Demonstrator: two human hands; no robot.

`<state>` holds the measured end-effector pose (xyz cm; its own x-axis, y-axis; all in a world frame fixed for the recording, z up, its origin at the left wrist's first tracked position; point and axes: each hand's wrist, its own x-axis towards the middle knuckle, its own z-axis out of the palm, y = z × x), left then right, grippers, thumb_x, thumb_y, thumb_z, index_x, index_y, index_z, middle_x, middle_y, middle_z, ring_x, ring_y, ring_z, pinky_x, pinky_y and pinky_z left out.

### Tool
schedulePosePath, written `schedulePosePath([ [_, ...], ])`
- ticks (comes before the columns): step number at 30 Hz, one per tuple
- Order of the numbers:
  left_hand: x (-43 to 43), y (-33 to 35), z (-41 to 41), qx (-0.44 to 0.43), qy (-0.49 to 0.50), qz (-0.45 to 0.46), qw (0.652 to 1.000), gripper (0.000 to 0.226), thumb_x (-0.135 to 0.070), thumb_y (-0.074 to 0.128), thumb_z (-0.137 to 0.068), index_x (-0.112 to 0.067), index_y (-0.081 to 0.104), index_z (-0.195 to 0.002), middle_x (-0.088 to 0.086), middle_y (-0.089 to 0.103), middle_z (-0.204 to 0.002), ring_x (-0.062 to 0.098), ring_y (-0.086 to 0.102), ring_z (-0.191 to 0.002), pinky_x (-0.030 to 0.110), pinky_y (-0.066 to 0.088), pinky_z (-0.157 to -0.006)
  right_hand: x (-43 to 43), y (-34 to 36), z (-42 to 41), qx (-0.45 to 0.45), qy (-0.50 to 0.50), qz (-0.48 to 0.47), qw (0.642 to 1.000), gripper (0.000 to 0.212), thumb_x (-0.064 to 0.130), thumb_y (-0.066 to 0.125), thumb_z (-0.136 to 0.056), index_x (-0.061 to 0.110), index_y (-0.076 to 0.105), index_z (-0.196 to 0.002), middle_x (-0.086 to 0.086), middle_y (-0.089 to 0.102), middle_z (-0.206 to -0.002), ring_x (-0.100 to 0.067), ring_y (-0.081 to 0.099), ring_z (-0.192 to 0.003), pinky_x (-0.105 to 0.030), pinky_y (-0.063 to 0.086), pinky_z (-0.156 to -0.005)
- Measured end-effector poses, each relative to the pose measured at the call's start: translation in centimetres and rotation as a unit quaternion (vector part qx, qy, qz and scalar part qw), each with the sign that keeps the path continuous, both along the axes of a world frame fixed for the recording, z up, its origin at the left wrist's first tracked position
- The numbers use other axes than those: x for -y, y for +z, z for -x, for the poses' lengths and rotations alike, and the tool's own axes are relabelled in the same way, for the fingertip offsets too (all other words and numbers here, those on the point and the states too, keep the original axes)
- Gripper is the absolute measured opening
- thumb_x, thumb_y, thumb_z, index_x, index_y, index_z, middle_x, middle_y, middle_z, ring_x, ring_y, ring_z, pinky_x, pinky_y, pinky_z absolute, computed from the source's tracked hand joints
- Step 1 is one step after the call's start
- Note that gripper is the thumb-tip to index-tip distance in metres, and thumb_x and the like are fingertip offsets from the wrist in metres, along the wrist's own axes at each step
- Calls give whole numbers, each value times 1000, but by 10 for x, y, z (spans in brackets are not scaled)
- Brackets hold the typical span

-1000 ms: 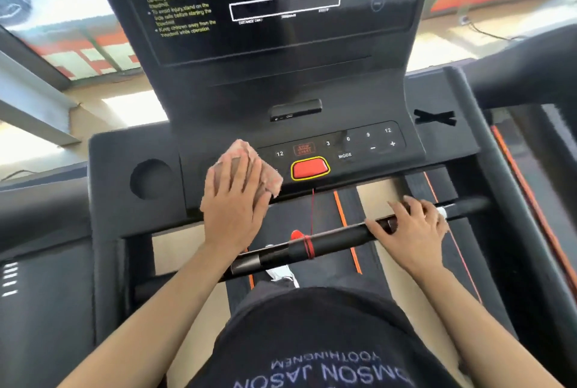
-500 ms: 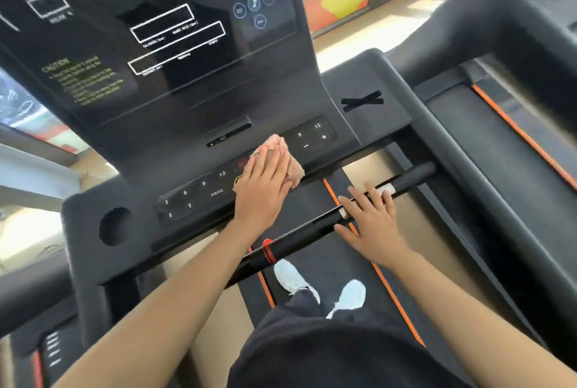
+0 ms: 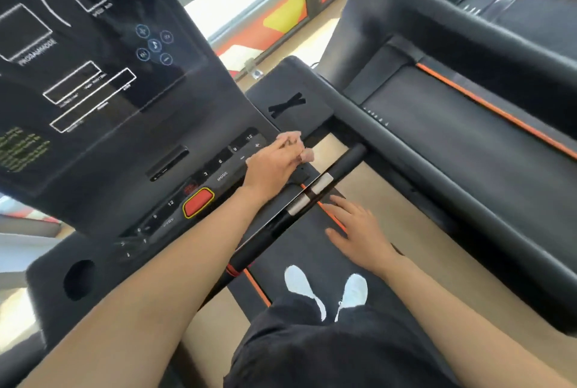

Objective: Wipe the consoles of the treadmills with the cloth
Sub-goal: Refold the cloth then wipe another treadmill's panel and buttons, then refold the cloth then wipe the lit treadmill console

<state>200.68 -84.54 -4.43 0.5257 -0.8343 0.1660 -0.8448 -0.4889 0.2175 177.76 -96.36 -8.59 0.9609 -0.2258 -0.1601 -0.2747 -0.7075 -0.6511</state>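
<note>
Left hand point(image 3: 274, 166) lies palm-down on the right end of the console point(image 3: 199, 187) button strip, grip pressed over the pink cloth point(image 3: 292, 139); cloth mostly hidden, bits poking out past the fingers at 1 o'clock of the hand. Red stop button point(image 3: 199, 202) sits at 8 o'clock of that hand. Right hand point(image 3: 359, 233) is released, fingers spread, grasping nothing, just below the handlebar point(image 3: 293, 209), over the belt point(image 3: 299, 250).

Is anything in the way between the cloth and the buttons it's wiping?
Nothing visible. The left hand presses the pink cloth flat on the button strip at its right end. The right hand hovers lower, past the handlebar, not blocking.
</note>
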Motion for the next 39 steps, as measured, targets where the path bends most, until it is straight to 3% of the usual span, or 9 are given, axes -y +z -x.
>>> schedulePosePath([
  [6,21,25,78,-318,9,34,947,41,-63,53,-87,-36,74,-109,-18,74,-78,-4,67,-76,17,48,-72,13,16,54,22,-165,-93,982,44,19,70,-94,16,61,-138,0,61,-137,-20,60,-121,-42,48,-106],
  [9,24,16,114,-410,-34,42,910,35,-60,63,-83,-36,74,-107,-15,76,-88,5,70,-84,34,56,-81,9,28,83,38,-268,-122,955,44,16,74,-92,15,63,-134,2,68,-122,-17,65,-102,-43,53,-98],
  [14,26,12,177,-550,-107,39,827,33,-40,73,-82,-25,76,-111,-7,79,-102,17,72,-98,34,55,-87,-8,59,130,86,-406,-213,885,53,17,74,-92,20,57,-142,4,67,-123,-11,69,-102,-27,55,-93],
  [18,30,15,219,-628,-145,17,765,25,-27,76,-88,-25,76,-113,1,78,-106,31,70,-104,45,55,-92,-21,69,171,76,-452,-243,855,28,14,69,-96,22,71,-123,2,75,-109,-16,71,-102,-43,59,-94],
  [22,42,24,259,-654,-158,-14,739,10,-24,78,-91,-21,77,-101,3,79,-96,24,73,-88,34,60,-78,-27,69,215,48,-495,-252,830,12,23,72,-96,28,76,-107,-1,77,-94,-24,72,-92,-46,60,-87],
  [27,80,17,315,-660,-200,-108,716,21,-43,80,-79,-23,73,-82,10,77,-80,22,70,-71,59,62,-76,-12,66,278,38,-546,-231,804,11,11,77,-89,21,75,-90,5,70,-77,0,60,-71,-19,50,-70],
  [29,104,12,342,-626,-229,-125,735,23,-47,75,-80,-24,72,-82,4,79,-80,24,73,-74,60,61,-78,4,67,307,37,-558,-222,799,8,13,77,-89,20,74,-87,4,70,-76,1,59,-69,-14,47,-67],
  [34,182,-3,425,-506,-326,-147,785,12,-40,75,-87,-28,70,-86,-13,78,-85,9,74,-84,44,60,-83,66,58,403,69,-581,-229,778,10,14,77,-89,23,74,-85,-3,73,-79,-18,65,-74,-31,53,-72],
  [39,267,3,529,-471,-371,-189,778,20,-31,83,-83,-28,70,-98,-20,76,-94,-2,71,-94,20,54,-87,144,58,502,105,-577,-281,760,4,6,73,-92,10,73,-91,2,74,-72,-12,71,-66,-21,54,-66],
])
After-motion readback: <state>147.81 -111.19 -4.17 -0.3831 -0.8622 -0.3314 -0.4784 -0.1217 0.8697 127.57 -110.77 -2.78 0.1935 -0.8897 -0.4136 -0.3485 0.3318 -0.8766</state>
